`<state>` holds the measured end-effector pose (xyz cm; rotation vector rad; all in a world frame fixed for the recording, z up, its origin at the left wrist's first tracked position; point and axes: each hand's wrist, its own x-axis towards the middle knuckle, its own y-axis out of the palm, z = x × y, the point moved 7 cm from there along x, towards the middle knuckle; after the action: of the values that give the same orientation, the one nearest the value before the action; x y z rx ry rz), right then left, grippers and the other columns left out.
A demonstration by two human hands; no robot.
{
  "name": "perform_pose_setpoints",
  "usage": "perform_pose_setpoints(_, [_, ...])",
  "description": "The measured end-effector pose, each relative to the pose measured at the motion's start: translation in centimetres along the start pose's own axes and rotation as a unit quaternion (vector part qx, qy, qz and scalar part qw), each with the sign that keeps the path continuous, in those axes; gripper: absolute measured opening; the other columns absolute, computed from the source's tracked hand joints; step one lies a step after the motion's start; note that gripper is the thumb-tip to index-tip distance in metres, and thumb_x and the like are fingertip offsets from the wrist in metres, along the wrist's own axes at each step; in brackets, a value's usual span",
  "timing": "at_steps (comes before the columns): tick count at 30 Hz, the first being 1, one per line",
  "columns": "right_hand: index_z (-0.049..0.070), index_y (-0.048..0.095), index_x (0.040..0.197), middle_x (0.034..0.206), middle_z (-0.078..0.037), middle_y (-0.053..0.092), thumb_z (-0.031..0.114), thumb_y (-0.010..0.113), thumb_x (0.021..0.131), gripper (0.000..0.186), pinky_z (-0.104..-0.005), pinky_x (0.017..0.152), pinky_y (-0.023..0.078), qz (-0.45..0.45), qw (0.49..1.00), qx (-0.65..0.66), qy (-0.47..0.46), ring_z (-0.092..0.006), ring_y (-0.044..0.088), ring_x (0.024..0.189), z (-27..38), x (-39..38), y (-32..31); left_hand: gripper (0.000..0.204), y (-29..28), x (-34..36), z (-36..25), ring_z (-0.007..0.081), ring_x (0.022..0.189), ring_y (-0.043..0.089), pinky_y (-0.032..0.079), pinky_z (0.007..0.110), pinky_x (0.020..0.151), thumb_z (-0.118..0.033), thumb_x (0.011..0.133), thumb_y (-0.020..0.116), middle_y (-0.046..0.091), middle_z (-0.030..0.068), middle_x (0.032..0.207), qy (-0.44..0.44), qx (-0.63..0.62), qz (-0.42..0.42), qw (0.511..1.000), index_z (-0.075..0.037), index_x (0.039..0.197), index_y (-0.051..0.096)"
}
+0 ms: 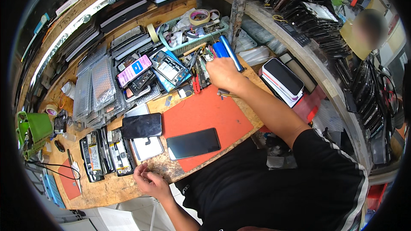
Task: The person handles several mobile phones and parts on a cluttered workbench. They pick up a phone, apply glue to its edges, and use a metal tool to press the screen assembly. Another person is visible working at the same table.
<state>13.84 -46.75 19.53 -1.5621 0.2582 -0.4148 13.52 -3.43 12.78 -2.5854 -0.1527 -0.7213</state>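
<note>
My right hand (224,73) reaches to the back of the bench, over a crowded row of hand tools (200,62) beside blue cylinders (221,49). Its fingers curl down among the tools, and whatever they grip is hidden. At the bench's front edge rests my left hand (150,182), fingers loosely bent and apart, holding nothing. Between the hands a dark-screened smartphone (193,143) lies face up on a red-orange mat (205,111). Left of it, a black phone-sized panel (142,125) overlaps a white phone back (147,148). Opened phones with bare batteries (93,156) lie farther left.
Bubble-wrap sleeves (100,81) pile up at the back left, near stacked phones, one with a lit pink screen (134,71). A green basket (192,36) holds tape rolls. Boxed phones (282,77) sit right of my forearm. Shelves of dark phone parts (317,30) and another person stand right.
</note>
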Motion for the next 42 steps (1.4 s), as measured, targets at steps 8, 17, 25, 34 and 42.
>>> perform_pose_setpoints(8, [0.000,0.071,0.098,0.089,-0.022,0.076,0.022,0.072,0.090,0.024,-0.0531,0.073,0.060,-0.122,0.989,0.086,0.021,-0.0412,0.075,0.083,-1.9,-0.2,-3.3,0.032,-0.1,-0.3,1.0,0.0269,0.092,0.069,0.056,0.037,0.082,0.006,0.091,0.044,0.070,0.0189,0.108,-0.041,-0.004,0.004,0.999,0.006,0.119,0.061])
perform_pose_setpoints(17, [-0.003,0.061,0.125,0.117,-0.028,0.067,0.033,0.073,0.086,0.054,-0.0538,0.088,0.058,0.009,0.985,0.174,-0.011,-0.0444,0.071,0.104,2.1,-1.6,1.3,0.032,-0.1,0.0,-0.5,0.0254,0.094,0.068,0.057,0.037,0.083,0.006,0.091,0.042,0.068,0.0179,0.108,-0.012,0.007,-0.007,1.000,0.006,0.118,0.060])
perform_pose_setpoints(25, [0.001,0.074,0.096,0.104,-0.022,0.067,0.006,0.073,0.081,0.016,-0.0483,0.075,0.061,-0.188,0.975,0.096,-0.070,-0.0392,0.071,0.093,0.7,-1.5,-0.2,0.034,0.4,0.1,-0.9,0.0253,0.094,0.068,0.057,0.036,0.082,0.008,0.090,0.042,0.068,0.0178,0.107,0.004,0.033,0.016,0.999,0.005,0.119,0.060])
perform_pose_setpoints(34, [0.001,0.079,0.090,0.104,-0.022,0.076,0.011,0.073,0.082,0.015,-0.0482,0.082,0.060,-0.023,0.992,0.115,-0.052,-0.0373,0.076,0.097,2.2,1.4,1.7,0.036,0.3,0.0,-0.9,0.0252,0.093,0.069,0.056,0.035,0.083,0.010,0.088,0.043,0.068,0.0175,0.106,0.001,0.029,0.011,1.000,0.006,0.119,0.060])
perform_pose_setpoints(42, [0.004,0.080,0.096,0.104,-0.020,0.078,0.017,0.071,0.086,0.018,-0.0466,0.085,0.061,0.082,0.995,0.046,-0.014,-0.0349,0.077,0.100,3.1,4.4,2.2,0.038,0.4,0.0,-0.8,0.0212,0.086,0.072,0.058,0.031,0.079,0.012,0.088,0.045,0.072,0.0155,0.099,0.003,0.046,0.013,0.999,0.005,0.120,0.063])
